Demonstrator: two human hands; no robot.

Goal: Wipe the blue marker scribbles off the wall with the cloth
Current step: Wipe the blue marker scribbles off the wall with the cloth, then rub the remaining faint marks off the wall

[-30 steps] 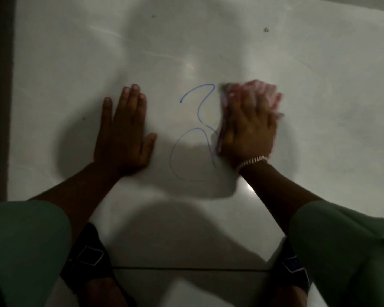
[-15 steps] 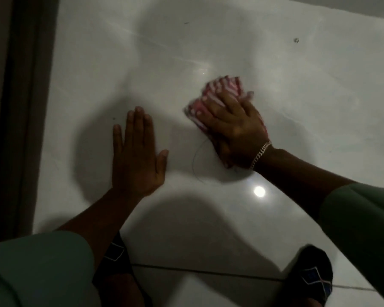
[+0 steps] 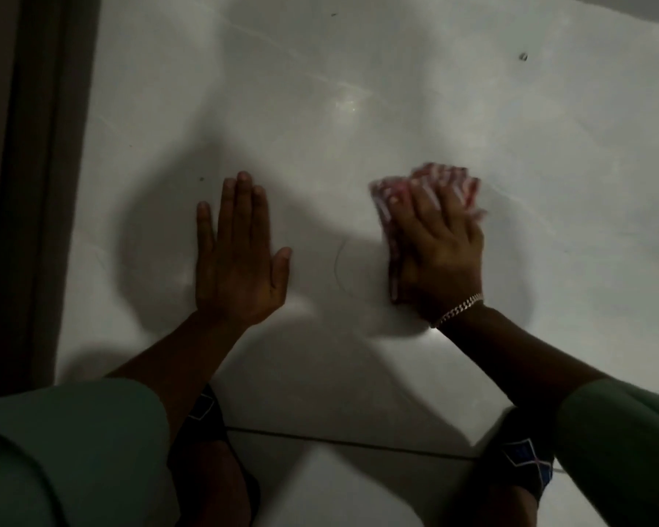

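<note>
My right hand (image 3: 440, 249) presses a red-and-white cloth (image 3: 390, 207) flat against the glossy white wall (image 3: 320, 108); the cloth is blurred and shows above my fingertips and along the hand's left edge. A thin faint curved line of blue marker (image 3: 337, 268) is on the wall, just left of the cloth. My left hand (image 3: 238, 256) lies flat on the wall, fingers together and pointing up, holding nothing, left of the mark.
A dark door frame or wall edge (image 3: 35, 184) runs down the left side. Below the wall a dark joint line (image 3: 339, 443) meets the light floor. My knees and dark patterned shorts (image 3: 525, 458) sit low in view, with green sleeves at both bottom corners.
The upper blue loops are gone from the wall; only a faint lower arc is left. My right hand with the cloth has swept left over the scribble and back right. My left hand stayed put.
</note>
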